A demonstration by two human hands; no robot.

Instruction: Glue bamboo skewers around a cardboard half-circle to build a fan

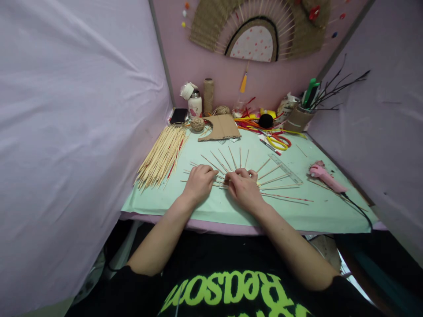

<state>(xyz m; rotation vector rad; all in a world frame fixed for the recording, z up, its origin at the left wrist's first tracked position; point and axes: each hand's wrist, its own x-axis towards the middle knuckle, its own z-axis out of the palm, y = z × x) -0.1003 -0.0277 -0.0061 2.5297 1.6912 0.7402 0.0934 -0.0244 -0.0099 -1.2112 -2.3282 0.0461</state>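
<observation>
Thin wooden sticks (278,178) fan out in a half circle on the pale green table cover, some with red marks. My left hand (200,182) rests over the left side of this fan, thumb and forefinger closed on a stick near the middle. Beside it, my right hand (243,187) bends over the point where the sticks meet. Its fingers are curled down, and they hide both the join and whatever they grip. Stick ends poke out past both hands on the left, at the back and on the right.
A thick pile of loose sticks (161,156) lies left. Behind stand a cardboard piece (222,127), twine ball (197,125), bottle (194,105) and yellow-handled scissors (277,142). A clear ruler (286,169) and pink glue gun (325,177) with a black cord lie right. Fabric walls enclose the table.
</observation>
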